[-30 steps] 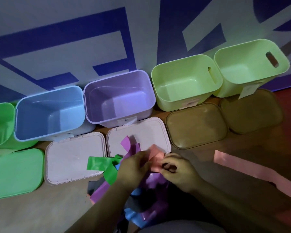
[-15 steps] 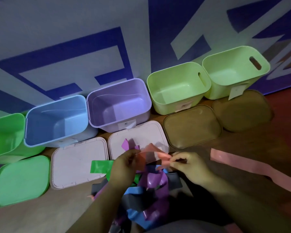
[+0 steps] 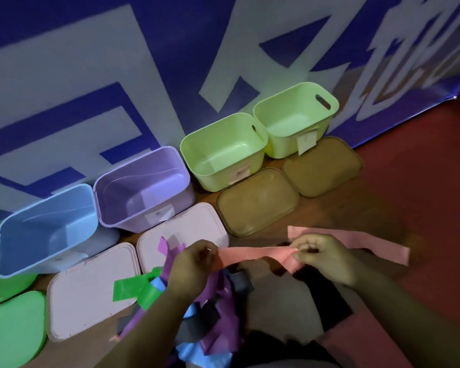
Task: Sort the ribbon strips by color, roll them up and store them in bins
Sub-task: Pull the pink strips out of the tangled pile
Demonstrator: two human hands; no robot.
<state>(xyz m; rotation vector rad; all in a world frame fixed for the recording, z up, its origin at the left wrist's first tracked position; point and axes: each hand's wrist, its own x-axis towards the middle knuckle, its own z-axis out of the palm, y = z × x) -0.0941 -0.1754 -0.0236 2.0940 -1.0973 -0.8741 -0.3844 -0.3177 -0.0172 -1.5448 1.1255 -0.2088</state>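
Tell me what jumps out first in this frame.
The left hand and right hand pinch a pink ribbon strip between them, centre frame. Behind it, open pastel plastic bins line the blue-and-white banner. A tangled pile of mixed-colour ribbon strips lies below the left hand.

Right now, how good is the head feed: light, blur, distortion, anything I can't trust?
Head view: dim, with a bluish cast; the wide-angle lens bows the banner toward the edges. Head view: the pink strip between the left hand and right hand reads clearly, if slightly soft; dark strips in the pile merge with shadow.
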